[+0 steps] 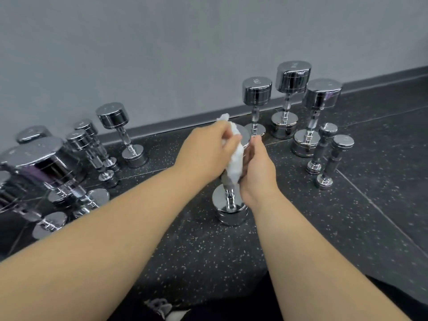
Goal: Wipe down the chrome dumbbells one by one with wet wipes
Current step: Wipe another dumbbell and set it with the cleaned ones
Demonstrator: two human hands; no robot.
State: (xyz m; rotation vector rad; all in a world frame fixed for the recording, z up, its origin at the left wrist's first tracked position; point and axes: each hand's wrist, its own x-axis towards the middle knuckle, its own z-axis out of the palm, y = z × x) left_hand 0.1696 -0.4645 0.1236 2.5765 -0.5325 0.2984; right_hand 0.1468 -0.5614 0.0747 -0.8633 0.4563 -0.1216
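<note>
Both hands busy: left hand (208, 150) pinches wipe (234, 166), right hand (257, 174) clamps dumbbell (231, 213) (floor (308, 230) around).

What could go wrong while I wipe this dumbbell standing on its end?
1. The dumbbell stands on one end; the left hand pressing the wet wipe at its top could tip it if the right hand loosens.
2. Falling, it might knock over the small dumbbells standing upright nearby.
3. Wet chrome may get slippery to hold.
</note>
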